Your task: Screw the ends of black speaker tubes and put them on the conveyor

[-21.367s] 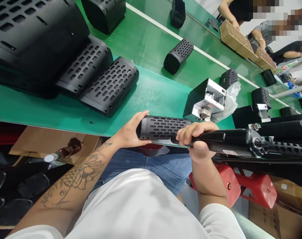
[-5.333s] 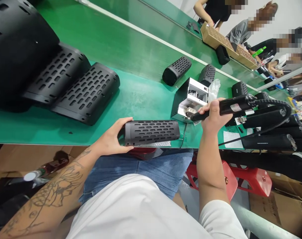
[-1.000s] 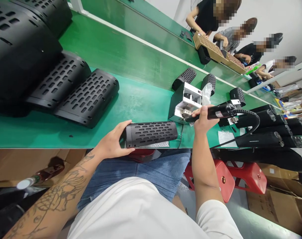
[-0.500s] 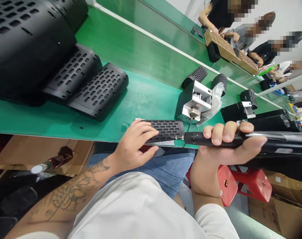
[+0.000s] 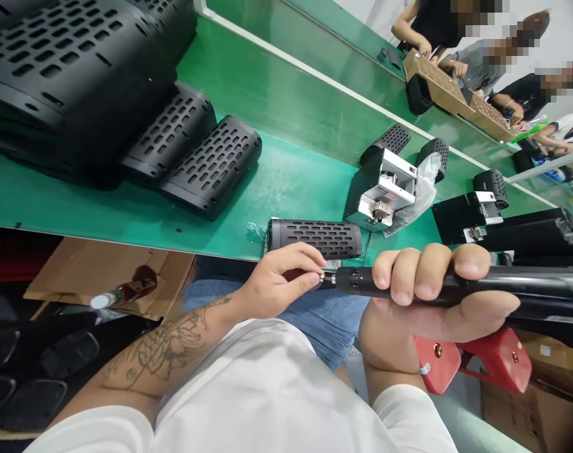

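My right hand [image 5: 437, 283] is wrapped around a black electric screwdriver [image 5: 517, 284], held level with its bit [image 5: 331, 277] pointing left. At the bit's tip, the thumb and forefinger of my left hand [image 5: 281, 280] pinch a small metal piece [image 5: 322, 276], too small to name surely. Just beyond these fingers, a black perforated housing [image 5: 314, 239] lies on its side at the front edge of the green bench [image 5: 286, 170]. The bit is apart from the housing.
Several black perforated housings [image 5: 215, 163] are grouped at the left. Two black-and-silver machines [image 5: 383, 195] stand at the right, one beside clear plastic wrap [image 5: 425, 182]. Below the bench are a bottle [image 5: 130, 290] on cardboard and red stools [image 5: 496, 358]. Several people work across the bench.
My left hand has left the housing and now pinches the small piece at the screwdriver's tip. The screwdriver has come lower and slightly left, and the view has shifted.
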Demonstrator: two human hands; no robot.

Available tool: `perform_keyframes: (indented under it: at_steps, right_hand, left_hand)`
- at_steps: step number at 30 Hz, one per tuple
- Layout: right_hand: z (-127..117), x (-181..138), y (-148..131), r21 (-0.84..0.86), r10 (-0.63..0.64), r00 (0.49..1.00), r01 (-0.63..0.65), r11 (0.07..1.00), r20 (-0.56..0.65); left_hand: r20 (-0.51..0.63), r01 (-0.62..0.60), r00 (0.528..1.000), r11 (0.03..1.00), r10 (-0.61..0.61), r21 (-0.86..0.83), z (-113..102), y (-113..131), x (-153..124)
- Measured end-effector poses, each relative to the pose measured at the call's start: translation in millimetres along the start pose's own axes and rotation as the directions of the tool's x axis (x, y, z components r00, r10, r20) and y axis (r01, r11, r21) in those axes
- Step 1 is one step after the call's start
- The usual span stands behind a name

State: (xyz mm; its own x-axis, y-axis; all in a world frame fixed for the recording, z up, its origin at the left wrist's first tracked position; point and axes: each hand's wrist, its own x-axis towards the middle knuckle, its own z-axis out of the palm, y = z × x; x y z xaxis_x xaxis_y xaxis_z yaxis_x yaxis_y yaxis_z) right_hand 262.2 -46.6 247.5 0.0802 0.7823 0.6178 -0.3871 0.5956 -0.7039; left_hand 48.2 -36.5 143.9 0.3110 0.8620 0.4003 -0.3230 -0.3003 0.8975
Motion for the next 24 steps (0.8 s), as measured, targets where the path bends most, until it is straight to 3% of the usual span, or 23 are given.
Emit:
perform_keyframes:
  at_steps: [3,7,11,15,19,24]
  right_hand:
    - [3.4,-8.1,-11.0,-0.013,0.008,1.000,-0.008,1.000,0.007]
    - [-3.7,-16.0,-20.4,-0.083,-0.100,0.992,0.106,0.991,0.072]
    - [-8.4,-21.2,-19.2,-0.077,-0.101,0.984,0.113,0.991,0.145]
    - [-1.0,-26.0,-19.0,-0.023,-0.085,0.991,0.088,0.996,0.103]
    - [8.3,-30.7,-14.3,-0.011,-0.113,0.991,0.114,0.993,0.072]
    - [13.4,-38.5,-11.9,-0.125,-0.113,0.992,0.120,0.985,0.063]
  left_hand:
    - [-0.071,0.175,0.977,0.950,-0.200,-0.260,4.0,2.5,-2.8]
    - [-0.143,0.249,0.937,0.897,-0.318,-0.364,11.5,3.9,-6.5]
    - [-0.139,0.274,0.922,0.862,-0.361,-0.426,17.4,6.2,-8.4]
    - [-0.112,0.330,0.903,0.835,-0.415,-0.440,17.3,7.5,-8.9]
    - [-0.101,0.324,0.912,0.851,-0.397,-0.414,15.4,7.1,-9.4]
    - [-0.002,0.352,0.924,0.855,-0.381,-0.380,9.0,6.8,-14.1]
